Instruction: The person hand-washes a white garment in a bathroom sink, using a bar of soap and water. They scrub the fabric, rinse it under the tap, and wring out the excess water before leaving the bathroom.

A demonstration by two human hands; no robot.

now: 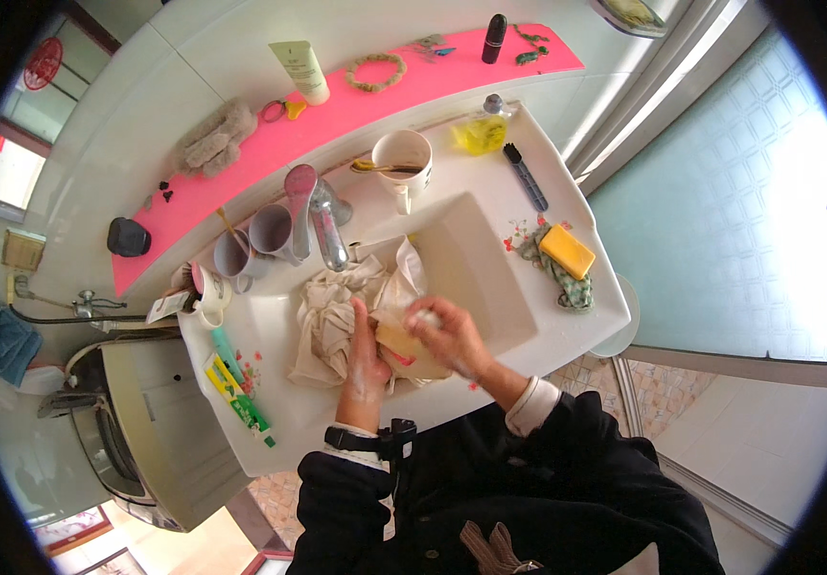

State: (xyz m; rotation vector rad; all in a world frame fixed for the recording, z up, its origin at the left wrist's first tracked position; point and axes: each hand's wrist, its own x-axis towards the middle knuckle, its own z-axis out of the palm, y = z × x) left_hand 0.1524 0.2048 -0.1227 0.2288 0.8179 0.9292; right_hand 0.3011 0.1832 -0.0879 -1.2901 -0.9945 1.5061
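Bunched cream cloth [331, 316] lies in the white washbasin [485, 287], below the metal faucet [329, 233]. My left hand [367, 363] grips part of it, thumb pointing up. Between my hands a yellowish part of the cloth [403, 345] with a red mark is spread. Curled and slightly blurred, my right hand [453, 334] pinches the cloth's upper edge; something white, fabric or lather, shows at its fingertips. Whitish wet traces show on the left wrist. A yellow soap bar [566, 251] rests on a green patterned cloth [573, 291] on the basin's right rim.
Behind the basin, a white mug [403, 165] holds a toothbrush, near a bottle of yellow liquid [483, 133] and a black brush [526, 177]. Grey cups [272, 228] stand left of the faucet. A toothpaste tube [237, 399] lies on the left rim. A pink shelf [356, 115] runs behind.
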